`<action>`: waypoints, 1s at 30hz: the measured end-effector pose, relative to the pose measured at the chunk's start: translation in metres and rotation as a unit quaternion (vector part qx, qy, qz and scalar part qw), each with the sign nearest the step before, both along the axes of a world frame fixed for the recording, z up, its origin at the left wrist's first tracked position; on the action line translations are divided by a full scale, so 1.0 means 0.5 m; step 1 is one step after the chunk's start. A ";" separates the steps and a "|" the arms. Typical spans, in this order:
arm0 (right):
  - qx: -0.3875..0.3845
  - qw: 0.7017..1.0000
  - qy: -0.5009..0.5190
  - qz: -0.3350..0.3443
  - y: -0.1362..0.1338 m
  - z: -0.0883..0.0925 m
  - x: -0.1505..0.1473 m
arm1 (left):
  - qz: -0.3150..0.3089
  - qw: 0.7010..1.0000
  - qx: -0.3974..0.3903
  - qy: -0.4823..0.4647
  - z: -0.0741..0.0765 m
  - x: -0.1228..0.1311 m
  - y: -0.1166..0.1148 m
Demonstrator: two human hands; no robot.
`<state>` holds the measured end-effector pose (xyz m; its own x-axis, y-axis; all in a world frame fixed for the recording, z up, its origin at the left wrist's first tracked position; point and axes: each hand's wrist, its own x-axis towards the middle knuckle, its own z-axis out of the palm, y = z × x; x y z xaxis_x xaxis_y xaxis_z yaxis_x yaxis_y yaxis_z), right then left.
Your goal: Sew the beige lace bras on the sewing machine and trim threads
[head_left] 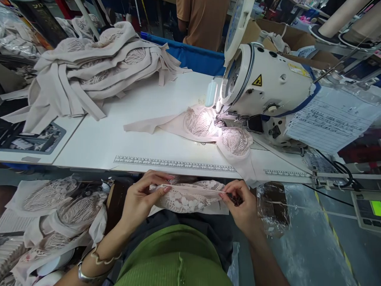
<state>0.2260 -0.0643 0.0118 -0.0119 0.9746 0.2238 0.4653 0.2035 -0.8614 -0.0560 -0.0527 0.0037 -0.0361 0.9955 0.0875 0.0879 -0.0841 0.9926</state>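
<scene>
Over my lap, both hands hold a pale lace bra cup piece (190, 196). My left hand (141, 198) pinches its left top edge between thumb and fingers. My right hand (241, 206) is closed on its right end and also holds a small dark tool (235, 198). On the white table (104, 139) above, a pale lace bra (208, 129) lies under the needle of the white sewing machine (264, 85), lit by its lamp.
A heap of pale bra pieces (89, 67) covers the table's far left. More lace cups (59, 206) lie in a bin at my left. A paper sheet (330, 119) hangs on the machine. A person in a brown shirt (202, 22) stands behind the table.
</scene>
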 end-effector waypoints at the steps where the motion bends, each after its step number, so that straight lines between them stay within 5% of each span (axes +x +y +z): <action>1: -0.005 1.000 -0.012 -0.011 -0.001 0.000 -0.001 | 0.000 1.000 0.003 -0.002 -0.002 -0.001 0.001; 6: -0.012 0.999 -0.051 0.015 0.005 0.019 0.001 | -0.014 0.999 0.003 -0.035 -0.013 -0.001 0.002; 13: -0.082 0.990 0.024 0.115 0.034 0.067 0.044 | -0.040 0.993 -0.029 -0.103 -0.018 -0.006 -0.001; 20: -0.123 0.969 0.005 0.217 0.041 0.115 -0.009 | -0.275 0.959 -0.043 0.048 0.036 0.010 0.011; 23: -0.108 0.965 -0.046 0.235 0.038 0.111 -0.052 | -0.322 0.945 0.019 0.045 0.045 0.061 0.009; 30: -0.127 0.973 -0.033 0.187 0.028 0.069 -0.033 | -0.268 0.963 0.024 0.010 0.032 0.094 0.013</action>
<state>0.2097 -0.0503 0.0464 -0.3833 0.9229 -0.0372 0.4553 0.1537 -0.8770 -0.0090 -0.0462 0.0196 0.4845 0.8651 0.1294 0.0375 -0.1683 0.9850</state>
